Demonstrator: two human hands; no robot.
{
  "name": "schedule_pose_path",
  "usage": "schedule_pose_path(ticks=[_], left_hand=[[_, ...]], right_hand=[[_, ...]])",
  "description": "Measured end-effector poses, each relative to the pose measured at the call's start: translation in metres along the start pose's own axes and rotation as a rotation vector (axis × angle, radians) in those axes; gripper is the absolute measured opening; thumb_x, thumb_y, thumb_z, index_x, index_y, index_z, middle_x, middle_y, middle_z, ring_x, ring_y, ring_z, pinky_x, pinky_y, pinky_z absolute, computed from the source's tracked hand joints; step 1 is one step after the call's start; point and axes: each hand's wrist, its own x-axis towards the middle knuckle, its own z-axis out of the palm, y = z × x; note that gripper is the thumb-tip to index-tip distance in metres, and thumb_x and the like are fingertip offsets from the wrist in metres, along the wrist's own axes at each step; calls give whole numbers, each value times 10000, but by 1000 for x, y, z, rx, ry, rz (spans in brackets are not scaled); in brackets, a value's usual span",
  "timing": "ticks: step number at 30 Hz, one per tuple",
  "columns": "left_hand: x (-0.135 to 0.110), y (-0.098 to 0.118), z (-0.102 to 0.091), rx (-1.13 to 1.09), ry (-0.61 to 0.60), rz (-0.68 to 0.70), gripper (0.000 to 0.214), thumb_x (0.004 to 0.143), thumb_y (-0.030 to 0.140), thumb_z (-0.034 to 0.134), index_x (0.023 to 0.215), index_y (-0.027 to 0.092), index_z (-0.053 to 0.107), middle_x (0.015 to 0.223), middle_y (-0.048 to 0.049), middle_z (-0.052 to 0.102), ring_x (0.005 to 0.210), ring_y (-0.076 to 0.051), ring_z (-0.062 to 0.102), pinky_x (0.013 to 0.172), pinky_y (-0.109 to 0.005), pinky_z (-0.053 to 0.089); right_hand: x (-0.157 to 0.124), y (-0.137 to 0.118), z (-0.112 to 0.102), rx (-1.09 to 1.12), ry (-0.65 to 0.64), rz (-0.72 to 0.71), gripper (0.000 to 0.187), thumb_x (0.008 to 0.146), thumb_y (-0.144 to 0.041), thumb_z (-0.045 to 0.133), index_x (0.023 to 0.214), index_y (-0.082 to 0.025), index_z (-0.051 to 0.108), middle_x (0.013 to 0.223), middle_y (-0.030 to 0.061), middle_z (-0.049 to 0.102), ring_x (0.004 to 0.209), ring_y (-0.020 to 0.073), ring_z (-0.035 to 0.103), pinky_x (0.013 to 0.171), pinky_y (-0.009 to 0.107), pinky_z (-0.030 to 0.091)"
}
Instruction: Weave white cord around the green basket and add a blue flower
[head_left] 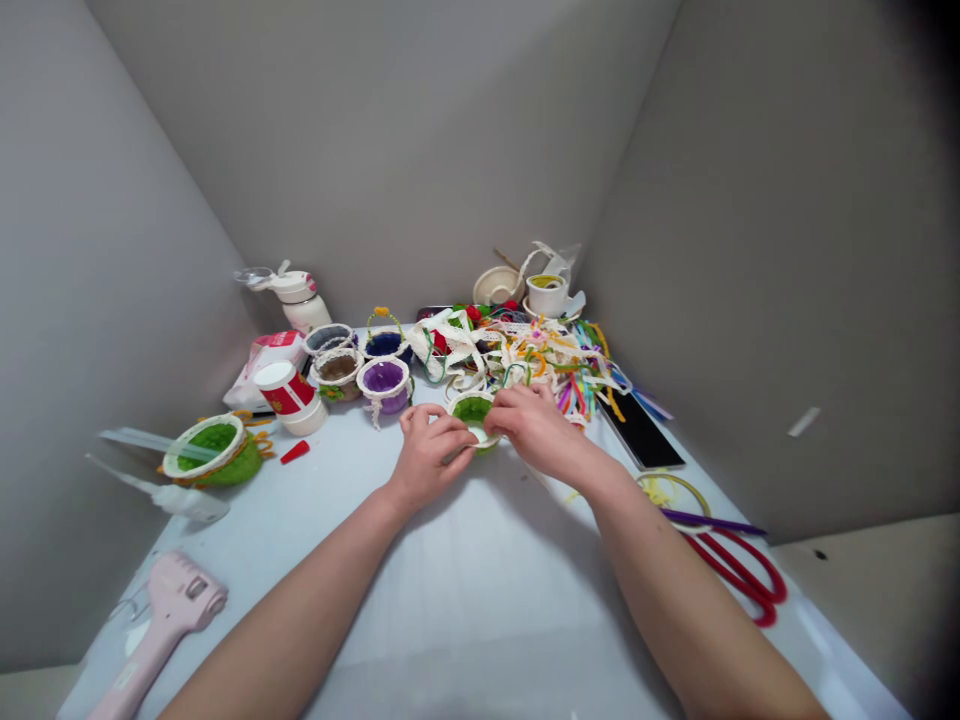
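Observation:
A small green basket (pixel 472 408) with a white rim stands on the table in front of me, between my two hands. My left hand (pixel 431 455) is closed on its near left rim, with the fingers bent along the edge. From the other side my right hand (pixel 534 425) grips the right part of the rim, fingers curled down and partly hiding the inside. The basket's green inner wall shows between the hands, with a white patch at the near side. Whether a strip of trim is held against the rim, I cannot tell.
Several small finished baskets, one of them a purple basket (pixel 385 380), stand behind to the left. A heap of ribbons and lace (pixel 525 350) lies at the back. A pink glue gun (pixel 176 610) is front left; a phone (pixel 641 430) and red pipe cleaners (pixel 742 575) lie right.

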Motion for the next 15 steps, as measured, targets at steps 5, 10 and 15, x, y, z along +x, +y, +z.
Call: schedule_pose_path(ticks=[5,10,15], left_hand=[[0,-1,1,-1,-7,7,99,876,278,626,876,279,725,897,-20,711,1038,-243,464,903,-442,270],[0,-3,1,2,11,-7,107,883,297,625,863,275,728,908,-24,717,1036,-249,464,890,-443,274],[1,-4,2,-7,9,-30,122,888,319,622,852,270,728,912,-29,719,1035,-250,461,886,-444,279]], right_hand=[[2,-1,5,20,-8,-35,193,910,-129,566,795,-226,687,810,12,593,864,182,452,793,333,228],[3,-3,10,47,-4,-29,170,915,-120,549,863,-224,672,848,10,627,899,188,474,798,329,239],[4,-8,9,99,-14,20,183,924,-103,499,960,-218,636,874,8,661,889,179,523,835,333,263]])
